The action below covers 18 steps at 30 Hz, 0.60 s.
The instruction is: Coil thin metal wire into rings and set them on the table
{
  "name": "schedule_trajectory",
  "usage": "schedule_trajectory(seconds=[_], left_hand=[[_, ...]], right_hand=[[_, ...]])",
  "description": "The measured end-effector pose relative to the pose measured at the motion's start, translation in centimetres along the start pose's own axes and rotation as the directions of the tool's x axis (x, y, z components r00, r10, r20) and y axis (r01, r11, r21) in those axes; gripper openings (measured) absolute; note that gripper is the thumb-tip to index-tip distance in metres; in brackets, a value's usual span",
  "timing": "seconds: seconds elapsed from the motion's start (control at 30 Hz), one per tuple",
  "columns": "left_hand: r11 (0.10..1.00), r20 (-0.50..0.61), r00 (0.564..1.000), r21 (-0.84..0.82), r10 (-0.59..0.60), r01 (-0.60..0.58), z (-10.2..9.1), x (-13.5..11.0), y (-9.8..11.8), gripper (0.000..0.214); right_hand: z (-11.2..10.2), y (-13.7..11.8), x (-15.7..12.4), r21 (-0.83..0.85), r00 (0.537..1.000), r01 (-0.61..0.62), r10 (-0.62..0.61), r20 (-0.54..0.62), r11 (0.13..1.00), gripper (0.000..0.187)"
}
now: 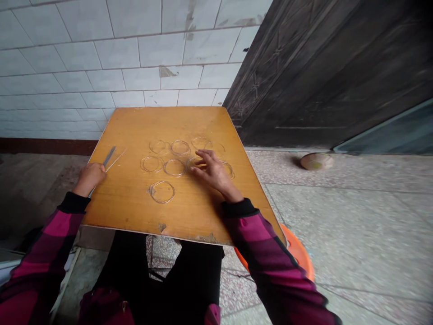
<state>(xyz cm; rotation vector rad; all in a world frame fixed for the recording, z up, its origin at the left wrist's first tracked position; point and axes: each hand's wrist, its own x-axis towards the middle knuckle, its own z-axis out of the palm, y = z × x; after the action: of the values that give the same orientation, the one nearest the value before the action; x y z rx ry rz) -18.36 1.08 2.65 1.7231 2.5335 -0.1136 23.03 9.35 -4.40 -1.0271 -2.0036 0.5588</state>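
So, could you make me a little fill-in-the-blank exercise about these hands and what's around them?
1. The left hand grips a flat grey strip, while the hand over the wire rings is the person's ____ one.
2. Both sleeve cuffs are plain ____ in colour.
3. The round-edged item by the table's near right corner is bright ____ in colour.
4. The wall beyond the table is covered with pale ____.

Missing words: right; black; orange; tiles.

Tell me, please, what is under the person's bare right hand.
Parts of thin silvery wire rings emerge around the bare right hand, on the yellow-brown wooden table. Their remaining stretches, and anything directly below it, are covered.
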Motion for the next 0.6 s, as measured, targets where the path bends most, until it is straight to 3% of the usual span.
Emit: schedule_trajectory(seconds=[0.33,0.43,0.6], left_hand=[[0.997,0.031,0.998,-0.052,-0.055,0.057,-1.0,0.0,0.2,0.013],[0.974,0.023,0.998,-0.216,-0.060,0.063,-1.7,-0.3,0.1,0.009],[0.863,0.044,0.999,-0.506,0.017,0.007,-2.6,-1.4,1.0,0.006]], right_hand=[[0.0,0.0,0.0,-0.014,1.000,-0.003,0.003,0.013,1.000,0.057],[0.1,0.0,0.0,-0.015,1.000,0.004,-0.004,0.014,1.000,0.057],[0.0,-0.3,0.0,-0.015,1.000,0.014,-0.014,0.013,1.000,0.052]])
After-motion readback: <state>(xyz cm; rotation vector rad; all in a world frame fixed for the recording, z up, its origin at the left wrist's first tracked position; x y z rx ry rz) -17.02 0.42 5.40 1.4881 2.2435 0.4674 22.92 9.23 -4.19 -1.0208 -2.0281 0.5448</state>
